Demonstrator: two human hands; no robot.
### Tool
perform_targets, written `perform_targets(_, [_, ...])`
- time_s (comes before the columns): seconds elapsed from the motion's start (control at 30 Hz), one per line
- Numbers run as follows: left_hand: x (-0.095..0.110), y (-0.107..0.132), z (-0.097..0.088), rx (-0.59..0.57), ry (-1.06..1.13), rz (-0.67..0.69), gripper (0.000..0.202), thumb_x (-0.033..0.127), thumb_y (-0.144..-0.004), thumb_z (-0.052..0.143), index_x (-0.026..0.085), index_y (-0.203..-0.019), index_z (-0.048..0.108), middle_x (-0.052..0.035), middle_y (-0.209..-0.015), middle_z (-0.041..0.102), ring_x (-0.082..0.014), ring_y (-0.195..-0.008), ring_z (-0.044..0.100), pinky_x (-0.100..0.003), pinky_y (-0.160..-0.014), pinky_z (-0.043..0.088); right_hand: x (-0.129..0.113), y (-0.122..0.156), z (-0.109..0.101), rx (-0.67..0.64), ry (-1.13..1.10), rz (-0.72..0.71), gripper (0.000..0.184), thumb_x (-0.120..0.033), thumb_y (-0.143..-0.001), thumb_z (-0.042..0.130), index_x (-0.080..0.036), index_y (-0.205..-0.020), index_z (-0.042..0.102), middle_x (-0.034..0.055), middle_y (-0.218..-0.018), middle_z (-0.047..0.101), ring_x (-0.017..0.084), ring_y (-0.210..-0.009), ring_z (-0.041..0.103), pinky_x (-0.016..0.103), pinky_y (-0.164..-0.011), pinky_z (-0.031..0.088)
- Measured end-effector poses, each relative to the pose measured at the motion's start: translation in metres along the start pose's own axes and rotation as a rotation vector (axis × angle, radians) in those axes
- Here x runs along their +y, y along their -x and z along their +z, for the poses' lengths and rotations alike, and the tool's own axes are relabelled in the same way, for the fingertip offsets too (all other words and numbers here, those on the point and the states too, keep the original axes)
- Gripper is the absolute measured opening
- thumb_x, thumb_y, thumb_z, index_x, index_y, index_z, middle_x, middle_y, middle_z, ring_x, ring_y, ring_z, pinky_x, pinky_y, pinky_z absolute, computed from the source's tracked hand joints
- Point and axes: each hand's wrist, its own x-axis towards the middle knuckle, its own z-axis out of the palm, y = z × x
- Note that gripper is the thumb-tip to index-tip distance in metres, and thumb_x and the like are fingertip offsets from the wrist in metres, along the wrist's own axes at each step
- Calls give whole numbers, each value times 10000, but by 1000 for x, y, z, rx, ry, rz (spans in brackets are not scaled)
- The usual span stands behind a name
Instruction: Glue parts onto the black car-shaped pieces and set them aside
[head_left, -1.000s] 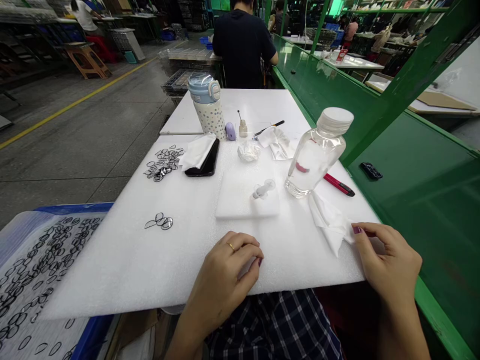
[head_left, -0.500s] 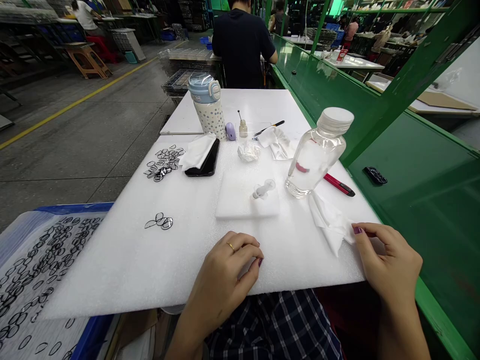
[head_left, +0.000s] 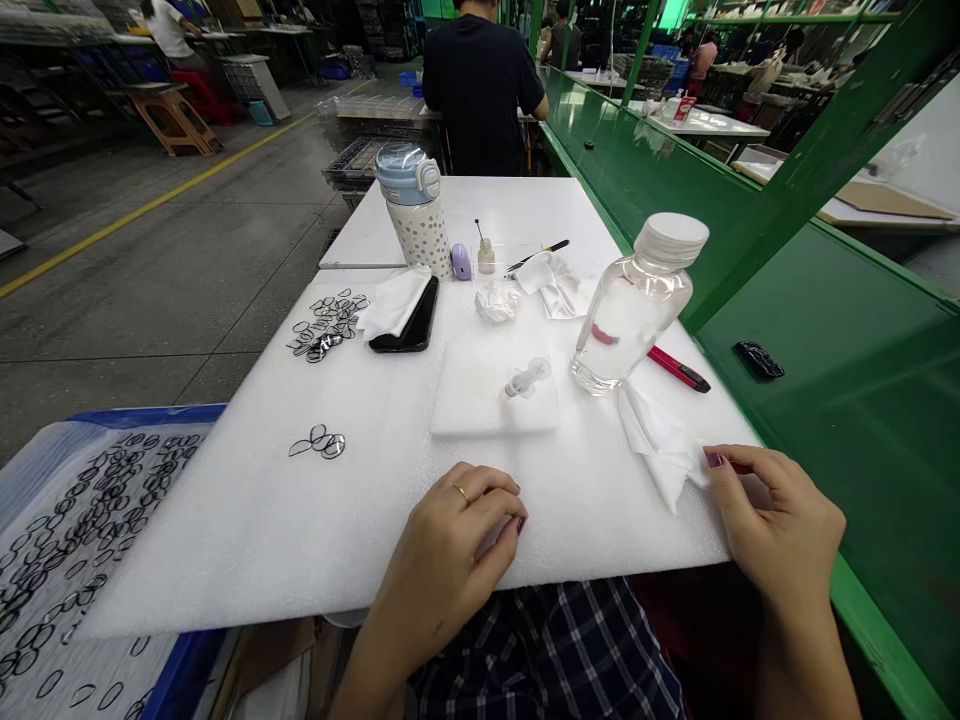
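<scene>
My left hand (head_left: 454, 540) rests at the front of the white foam sheet (head_left: 247, 530), fingers curled and thumb tip close against them; nothing shows in it. At the right edge, my right hand (head_left: 780, 515) pinches the corner of a crumpled white cloth (head_left: 660, 445) between thumb and fingers. Beyond my left hand lies a small foam block (head_left: 469, 395) with a small translucent piece (head_left: 527, 377) on it. Several thin black rings (head_left: 319, 441) lie left of the block, and a larger pile of them (head_left: 328, 325) sits farther back.
A clear bottle (head_left: 634, 310) stands behind the cloth, beside a red cutter (head_left: 679, 370). Farther back are a phone (head_left: 411, 325), a blue-lidded tumbler (head_left: 412, 215) and a small jar (head_left: 486, 258). A green conveyor (head_left: 847, 400) runs along the right; a blue-edged tray (head_left: 169, 690) of rings is at left.
The black item on the green conveyor has moved slightly toward me and to the right. The person ahead has shifted a little left. Both my hands stay where they were.
</scene>
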Motion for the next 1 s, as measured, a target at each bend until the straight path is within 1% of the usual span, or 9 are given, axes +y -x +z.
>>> perform_targets(1.0, [1, -1, 0, -3, -8, 20, 163, 75, -874, 511, 205, -879, 609, -4, -982, 621, -173, -951, 547, -340, -795, 468, 1, 0, 0, 1, -7, -6, 147, -309, -892, 598, -206, -853, 696, 33, -858, 701, 205, -824, 644, 318, -696, 466])
